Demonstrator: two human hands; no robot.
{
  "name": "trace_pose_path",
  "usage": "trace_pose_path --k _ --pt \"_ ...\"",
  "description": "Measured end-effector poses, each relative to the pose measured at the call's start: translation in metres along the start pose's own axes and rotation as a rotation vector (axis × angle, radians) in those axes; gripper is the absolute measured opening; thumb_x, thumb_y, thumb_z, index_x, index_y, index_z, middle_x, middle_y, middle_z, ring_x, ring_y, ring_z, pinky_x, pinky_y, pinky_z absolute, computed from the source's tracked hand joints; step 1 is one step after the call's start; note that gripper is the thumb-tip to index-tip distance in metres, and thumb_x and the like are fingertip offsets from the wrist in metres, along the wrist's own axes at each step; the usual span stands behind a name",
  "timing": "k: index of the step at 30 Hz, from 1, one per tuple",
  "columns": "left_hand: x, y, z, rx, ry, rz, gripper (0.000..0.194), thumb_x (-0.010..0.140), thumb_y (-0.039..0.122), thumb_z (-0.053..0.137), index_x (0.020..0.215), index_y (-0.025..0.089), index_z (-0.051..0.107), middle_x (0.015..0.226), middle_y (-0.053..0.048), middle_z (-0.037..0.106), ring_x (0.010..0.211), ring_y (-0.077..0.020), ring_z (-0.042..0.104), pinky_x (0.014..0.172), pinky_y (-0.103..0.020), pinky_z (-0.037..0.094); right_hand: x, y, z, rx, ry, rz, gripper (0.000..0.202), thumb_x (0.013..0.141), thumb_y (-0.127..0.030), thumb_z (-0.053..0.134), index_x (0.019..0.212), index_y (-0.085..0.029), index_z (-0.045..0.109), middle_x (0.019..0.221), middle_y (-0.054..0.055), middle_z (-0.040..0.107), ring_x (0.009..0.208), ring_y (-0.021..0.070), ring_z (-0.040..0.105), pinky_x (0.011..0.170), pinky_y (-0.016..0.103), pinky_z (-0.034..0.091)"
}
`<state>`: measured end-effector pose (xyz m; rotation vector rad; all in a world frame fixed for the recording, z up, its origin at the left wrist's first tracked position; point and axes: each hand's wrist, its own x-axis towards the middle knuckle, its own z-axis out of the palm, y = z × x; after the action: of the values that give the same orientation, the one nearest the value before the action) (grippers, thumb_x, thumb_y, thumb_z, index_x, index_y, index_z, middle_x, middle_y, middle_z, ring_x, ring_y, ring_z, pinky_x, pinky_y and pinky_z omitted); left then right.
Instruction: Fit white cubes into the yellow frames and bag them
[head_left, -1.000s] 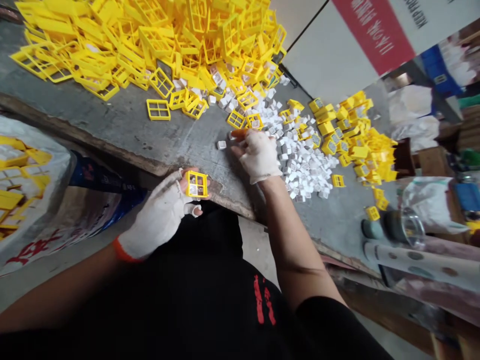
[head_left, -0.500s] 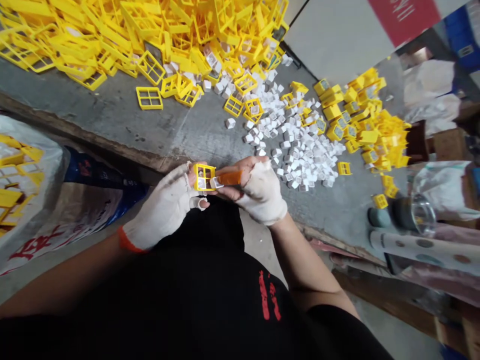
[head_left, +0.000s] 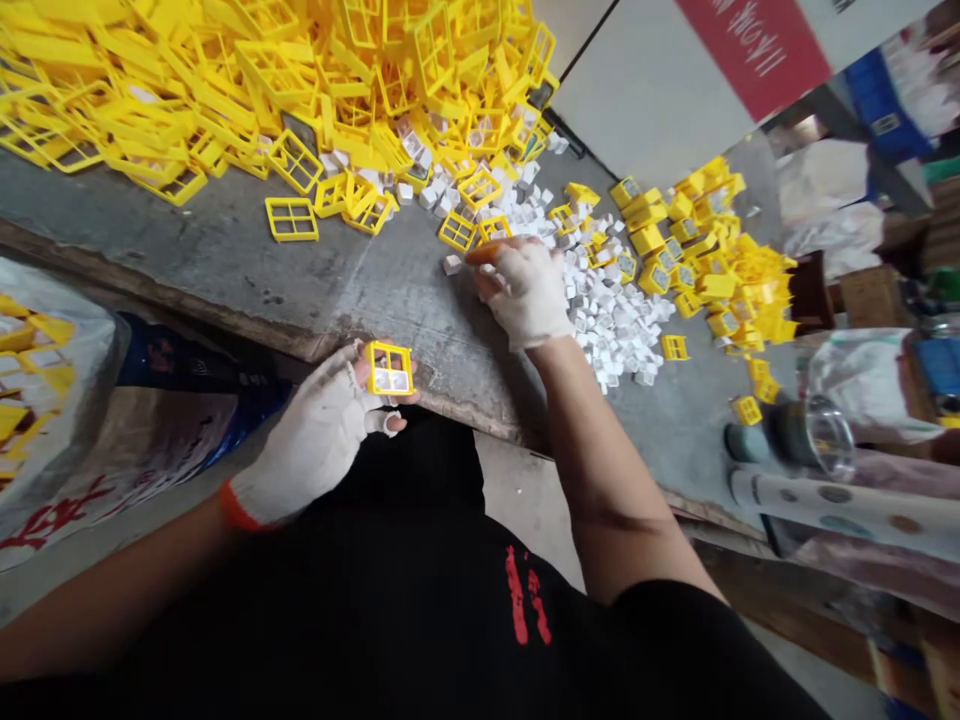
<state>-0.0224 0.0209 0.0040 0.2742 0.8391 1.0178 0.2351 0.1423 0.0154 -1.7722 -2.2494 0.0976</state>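
My left hand (head_left: 311, 432), in a white fingerless glove, holds a small yellow frame (head_left: 390, 370) near the bench's front edge. White pieces sit in the frame's two lower compartments; its two upper ones look open. My right hand (head_left: 531, 290), gloved the same way, reaches over the bench with its fingers closed on an orange tool (head_left: 487, 250), whose exact kind I cannot make out. Just left of the tool's tip lies a single white cube (head_left: 452, 264); whether they touch is unclear. Beside and beyond that hand spreads a heap of small white cubes (head_left: 619, 330).
A large pile of yellow frames (head_left: 225, 80) covers the bench's far left. Smaller yellow pieces (head_left: 712, 250) are heaped at the right. A white sack (head_left: 82, 420) holding yellow parts stands at the left. A glass jar (head_left: 825, 440) sits at the right end of the grey bench (head_left: 360, 290).
My right hand has moved away from the frame, up and forward to the loose white cube, with the orange tool. A second white piece now shows in the frame's lower row.
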Motion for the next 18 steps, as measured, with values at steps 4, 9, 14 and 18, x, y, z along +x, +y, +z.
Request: trace_pose_path --k 4,9,14,18 --pt "-0.002 0.002 0.0 0.031 0.022 -0.012 0.07 0.064 0.05 0.112 0.11 0.017 0.072 0.104 -0.008 0.083 0.083 -0.0245 0.078 0.056 -0.03 0.063 0.043 -0.006 0.008 -0.128 -0.149 -0.014 0.019 0.104 -0.029 0.069 0.116 -0.023 0.083 0.123 0.012 0.085 0.122 0.0361 0.068 0.111 0.058 0.043" --pt "-0.002 0.001 -0.001 0.054 0.004 -0.025 0.069 0.066 0.049 0.112 0.111 0.017 0.071 0.103 -0.006 0.082 0.083 -0.0238 0.078 0.058 -0.03 0.062 0.036 -0.021 0.01 -0.079 -0.224 0.096 0.012 0.098 -0.026 0.071 0.101 -0.021 0.082 0.096 0.005 0.083 0.096 0.0275 0.072 0.106 0.053 0.044" --pt "-0.002 -0.006 -0.007 0.039 -0.029 -0.017 0.063 0.074 0.046 0.108 0.116 0.019 0.069 0.109 -0.008 0.083 0.087 -0.0258 0.079 0.06 -0.032 0.063 0.007 -0.013 0.006 -0.068 -0.145 0.111 0.024 0.105 -0.03 0.059 0.105 -0.023 0.082 0.098 0.007 0.083 0.1 0.0302 0.074 0.107 0.056 0.044" --pt "-0.005 -0.009 -0.009 0.042 -0.051 -0.017 0.057 0.079 0.042 0.104 0.117 0.019 0.068 0.11 -0.009 0.082 0.088 -0.0265 0.078 0.06 -0.031 0.061 -0.012 -0.004 0.008 0.013 -0.055 0.06 0.04 0.103 -0.021 0.054 0.133 -0.026 0.08 0.124 0.011 0.085 0.119 0.0343 0.074 0.109 0.058 0.047"
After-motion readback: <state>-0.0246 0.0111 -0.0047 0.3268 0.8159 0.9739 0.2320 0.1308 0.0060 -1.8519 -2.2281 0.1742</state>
